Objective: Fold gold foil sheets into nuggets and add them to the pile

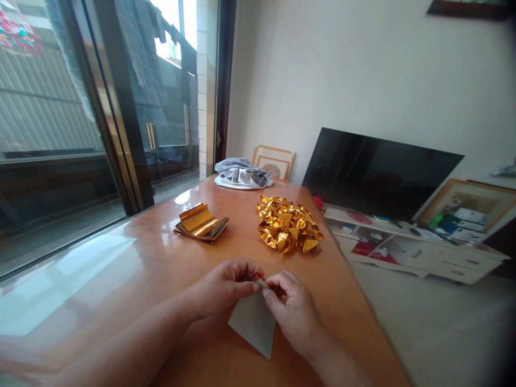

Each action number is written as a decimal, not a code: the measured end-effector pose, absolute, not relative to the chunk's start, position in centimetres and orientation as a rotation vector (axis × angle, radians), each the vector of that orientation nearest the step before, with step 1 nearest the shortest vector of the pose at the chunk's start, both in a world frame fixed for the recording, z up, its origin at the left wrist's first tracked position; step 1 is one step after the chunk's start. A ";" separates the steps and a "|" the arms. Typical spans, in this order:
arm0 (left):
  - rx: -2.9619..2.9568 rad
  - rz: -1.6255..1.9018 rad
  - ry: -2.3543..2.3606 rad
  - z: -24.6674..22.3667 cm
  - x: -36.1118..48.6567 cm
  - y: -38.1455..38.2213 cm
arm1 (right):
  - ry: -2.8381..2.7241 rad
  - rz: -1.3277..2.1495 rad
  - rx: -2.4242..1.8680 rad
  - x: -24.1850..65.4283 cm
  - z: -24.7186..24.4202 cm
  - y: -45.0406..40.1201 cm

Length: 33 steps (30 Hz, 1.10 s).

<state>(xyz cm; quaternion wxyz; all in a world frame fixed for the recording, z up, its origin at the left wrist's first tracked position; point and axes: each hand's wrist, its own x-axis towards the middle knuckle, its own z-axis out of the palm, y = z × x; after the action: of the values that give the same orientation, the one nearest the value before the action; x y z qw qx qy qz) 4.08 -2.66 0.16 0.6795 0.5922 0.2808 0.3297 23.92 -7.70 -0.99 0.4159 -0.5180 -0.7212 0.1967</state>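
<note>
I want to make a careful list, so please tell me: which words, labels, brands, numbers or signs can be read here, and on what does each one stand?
No text is readable.
Round red decoration on window: too blurred.
Round red decoration on white cabinet: too small.
White papers beside wooden-framed picture: too small.
Pale cloth bundle: dark marks, too blurred.
Pale grey paper sheet: no text visible.

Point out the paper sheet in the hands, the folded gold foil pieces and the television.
Paper sheet [255, 323]: head view, pale lower part.
Folded gold foil pieces [286, 219]: head view, middle of pile.
Television [377, 172]: head view, dark screen.
</note>
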 end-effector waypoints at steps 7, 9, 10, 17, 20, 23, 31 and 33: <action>1.302 0.735 0.662 0.6 4.2 -3.0 | -1.839 0.475 -1.274 23.9 -0.7 -7.8; 1.300 0.722 0.662 0.6 4.2 -3.0 | -1.837 0.485 -1.278 23.9 -0.7 -7.8; 1.300 0.717 0.662 0.6 4.3 -3.0 | -1.835 0.491 -1.280 23.9 -0.7 -7.8; 1.266 0.712 0.700 0.9 4.3 -3.3 | -1.813 0.509 -1.278 24.0 -1.1 -7.6; 1.271 0.713 0.717 0.9 4.3 -3.2 | -1.808 0.508 -1.286 24.1 -1.2 -7.6; 1.277 0.725 0.724 0.8 4.3 -3.2 | -1.810 0.511 -1.295 24.1 -1.1 -7.6; 1.204 0.714 0.798 0.9 4.4 -3.4 | -1.722 0.564 -1.349 24.0 -1.2 -7.5; 1.206 0.726 0.828 1.0 4.4 -3.3 | -1.691 0.613 -1.345 24.1 -1.1 -7.5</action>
<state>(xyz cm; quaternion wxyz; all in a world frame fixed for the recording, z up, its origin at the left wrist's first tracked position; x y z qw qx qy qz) 4.39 -3.29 0.97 0.6847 0.5383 0.3695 0.3239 24.08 -7.46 -1.12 0.4331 -0.5398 -0.6786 0.2460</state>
